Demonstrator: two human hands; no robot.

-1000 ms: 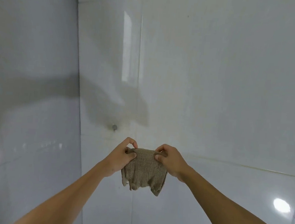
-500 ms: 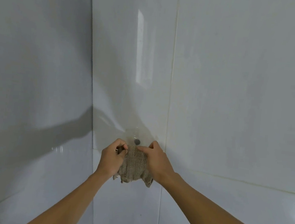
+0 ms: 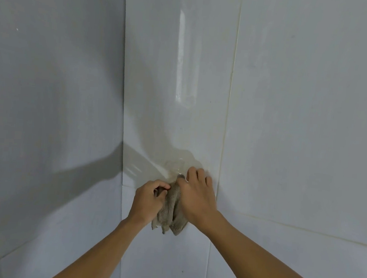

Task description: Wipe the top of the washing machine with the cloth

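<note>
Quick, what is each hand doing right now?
Left hand: closed, pinching the cloth.
Right hand: on the cloth against the wall, fingers spread; grip cannot be told.

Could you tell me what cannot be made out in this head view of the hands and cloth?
- Washing machine: nowhere in the frame, only tiled wall.
- Cloth: its top is covered by the right hand and left hand.
- Whatever the cloth is pressed onto: hidden behind the right hand's fingers.
- Both elbows: cut off by the bottom edge.
</note>
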